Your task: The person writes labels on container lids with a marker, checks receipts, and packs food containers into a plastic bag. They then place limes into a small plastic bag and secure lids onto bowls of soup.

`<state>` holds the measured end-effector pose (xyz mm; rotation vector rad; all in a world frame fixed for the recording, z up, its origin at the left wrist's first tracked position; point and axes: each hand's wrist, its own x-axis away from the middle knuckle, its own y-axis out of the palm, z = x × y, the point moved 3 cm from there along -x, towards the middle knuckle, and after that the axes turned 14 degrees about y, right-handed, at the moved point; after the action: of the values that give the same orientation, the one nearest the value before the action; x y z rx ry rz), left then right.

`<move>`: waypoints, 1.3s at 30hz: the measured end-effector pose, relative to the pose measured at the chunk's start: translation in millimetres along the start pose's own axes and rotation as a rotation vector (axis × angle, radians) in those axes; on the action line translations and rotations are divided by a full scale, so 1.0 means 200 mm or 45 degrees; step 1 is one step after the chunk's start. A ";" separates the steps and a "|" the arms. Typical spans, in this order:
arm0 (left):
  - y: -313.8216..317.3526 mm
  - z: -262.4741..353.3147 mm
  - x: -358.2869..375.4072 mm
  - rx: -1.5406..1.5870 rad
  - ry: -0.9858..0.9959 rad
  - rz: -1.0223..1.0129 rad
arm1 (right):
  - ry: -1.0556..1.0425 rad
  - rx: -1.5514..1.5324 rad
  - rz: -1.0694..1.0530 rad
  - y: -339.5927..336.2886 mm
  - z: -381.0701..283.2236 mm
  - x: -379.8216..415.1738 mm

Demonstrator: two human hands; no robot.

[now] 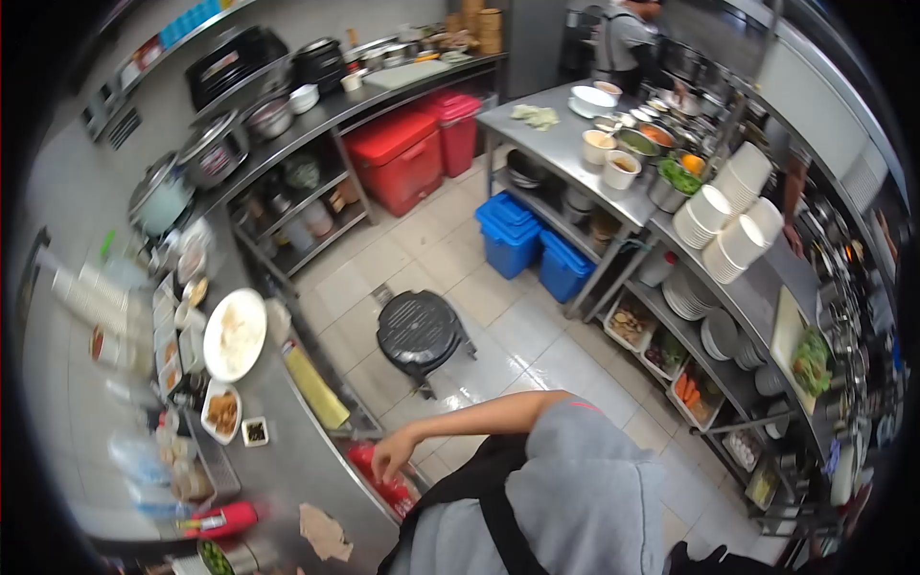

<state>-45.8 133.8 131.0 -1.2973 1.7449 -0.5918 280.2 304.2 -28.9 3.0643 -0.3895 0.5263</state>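
Observation:
My right hand reaches down at the counter's edge, its fingers bent and closed at a red packet with white marks. The fingertips partly cover the packet. My left hand is out of sight. On the steel counter beside this hand lie a flat tan piece and a small square dish of dark bits. Farther along stand a white tray of brown food and a white oval plate with food residue. A yellow strip runs along the counter edge.
A black stool stands on the tiled floor. Blue bins and red coolers sit beneath the tables. Stacked white bowls and vegetable trays occupy the right-hand shelving. Another person works at the far table.

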 end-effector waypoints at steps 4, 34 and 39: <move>-0.11 0.70 -0.74 0.932 0.470 0.058 | 0.206 -0.267 0.845 -0.30 0.10 0.89; -1.02 3.62 -1.84 0.861 2.084 -0.515 | -0.109 -0.852 1.934 -0.88 0.20 3.38; -1.00 3.87 -2.32 1.005 2.081 -0.644 | -0.029 -0.601 1.896 -1.44 0.06 3.63</move>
<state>755.4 585.0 49.5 -0.4937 1.7607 -2.8294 1018.0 407.6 209.7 1.8120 -2.3112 0.2528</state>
